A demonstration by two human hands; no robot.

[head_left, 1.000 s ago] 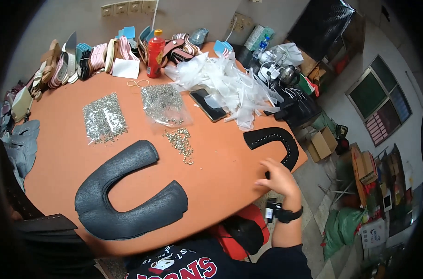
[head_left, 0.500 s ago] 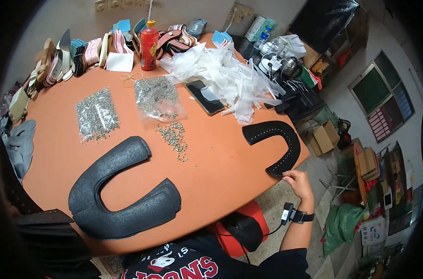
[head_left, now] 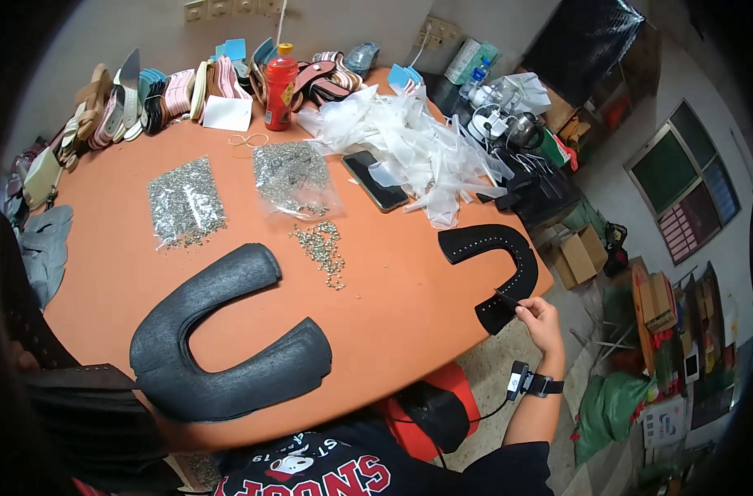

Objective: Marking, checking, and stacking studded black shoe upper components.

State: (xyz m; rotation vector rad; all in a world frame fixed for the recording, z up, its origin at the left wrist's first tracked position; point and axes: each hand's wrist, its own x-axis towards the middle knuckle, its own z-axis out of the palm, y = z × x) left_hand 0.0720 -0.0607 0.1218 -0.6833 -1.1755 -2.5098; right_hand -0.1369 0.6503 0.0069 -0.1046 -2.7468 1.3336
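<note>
Right hand (head_left: 543,324) pinches near end of one dotted black U-piece (head_left: 523,263) at bench's (head_left: 393,318) right edge. Left hand (head_left: 23,358) dim at rim, grip can't tell. Open room leftward to one thick U-stack (head_left: 165,347); beyond, two bead bags (head_left: 186,198), one loose pile (head_left: 320,250).

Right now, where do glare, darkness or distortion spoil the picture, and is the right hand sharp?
Head view: white glare streaks the left clear bag; same view, fisheye bending grows toward the dark rim, and the lower left is murky; same view, the right hand looks fairly sharp, though the black curved piece at its fingertips shows little surface detail.
</note>
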